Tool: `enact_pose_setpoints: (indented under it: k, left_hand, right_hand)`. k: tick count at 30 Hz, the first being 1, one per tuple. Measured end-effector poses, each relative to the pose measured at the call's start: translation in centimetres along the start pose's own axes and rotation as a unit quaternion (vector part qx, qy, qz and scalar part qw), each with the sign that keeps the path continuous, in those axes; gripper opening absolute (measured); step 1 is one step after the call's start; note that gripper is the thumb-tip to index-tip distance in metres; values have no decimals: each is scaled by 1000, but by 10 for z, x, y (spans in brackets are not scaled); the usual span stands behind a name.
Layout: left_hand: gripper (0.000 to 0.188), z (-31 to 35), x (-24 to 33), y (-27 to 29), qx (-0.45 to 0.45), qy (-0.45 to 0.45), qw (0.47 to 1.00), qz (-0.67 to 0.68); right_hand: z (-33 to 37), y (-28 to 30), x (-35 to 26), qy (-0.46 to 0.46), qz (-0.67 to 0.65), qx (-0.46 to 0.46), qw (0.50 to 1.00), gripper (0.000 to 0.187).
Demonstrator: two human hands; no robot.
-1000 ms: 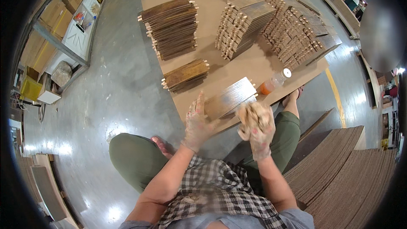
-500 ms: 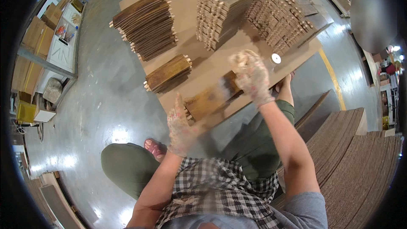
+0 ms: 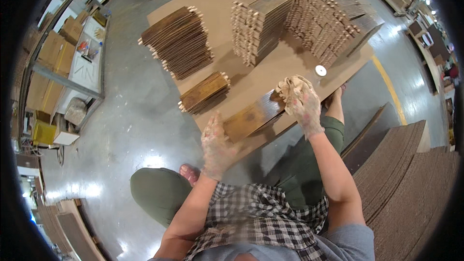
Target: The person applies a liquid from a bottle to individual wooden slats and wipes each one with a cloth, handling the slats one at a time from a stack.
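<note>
A brown stained wooden board (image 3: 249, 118) lies slantwise on the near part of a cardboard-covered surface (image 3: 227, 72). My left hand (image 3: 216, 142), in a stained light glove, grips its left end and hides the tip. At the board's far right end is my right hand (image 3: 305, 108), gloved too and closed round a crumpled beige rag (image 3: 290, 89). The rag rests against that end. A wet-looking sheen shows on the board beside it. Just beyond the board sits a low pile of similar boards (image 3: 205, 91) with pale dowel ends.
Larger stacks of dowelled boards stand at the back left (image 3: 176, 41), middle (image 3: 263, 19) and right (image 3: 321, 24). A small white round container (image 3: 320, 70) is near the right edge. Brown panels (image 3: 401, 183) are stacked on my right; a shelf with cardboard boxes (image 3: 50, 67) is far left.
The whole view has shifted slightly. My right hand and the rag have come a little rightward and nearer. My left hand's fingers now cover the board end, where dowels showed before.
</note>
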State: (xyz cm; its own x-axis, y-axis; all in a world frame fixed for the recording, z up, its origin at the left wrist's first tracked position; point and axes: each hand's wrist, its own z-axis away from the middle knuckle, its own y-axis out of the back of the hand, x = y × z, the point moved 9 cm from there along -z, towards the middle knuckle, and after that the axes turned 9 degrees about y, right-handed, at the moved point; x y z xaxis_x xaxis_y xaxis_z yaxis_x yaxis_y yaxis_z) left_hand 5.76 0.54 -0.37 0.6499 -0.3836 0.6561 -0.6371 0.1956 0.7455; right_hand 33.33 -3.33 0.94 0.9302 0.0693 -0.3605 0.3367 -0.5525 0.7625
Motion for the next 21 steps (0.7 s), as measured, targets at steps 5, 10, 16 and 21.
enact_pose_setpoints:
  k: [5, 10, 16, 21]
  left_hand:
    - [102, -19, 50, -3, -21, -39, 988, -145]
    - [98, -48, 45, -30, -178, -52, 968, -169]
    - [97, -120, 18, 47, -78, -199, 962, -170]
    - [94, -144, -60, 63, -84, -159, 970, -166]
  right_hand:
    - [39, -18, -9, -95, -351, 119, 924, 52]
    - [64, -30, -2, -199, -491, 175, 830, 47]
    - [65, -23, 2, -199, -509, 225, 807, 39]
    - [66, -18, 7, -187, -434, 237, 849, 36]
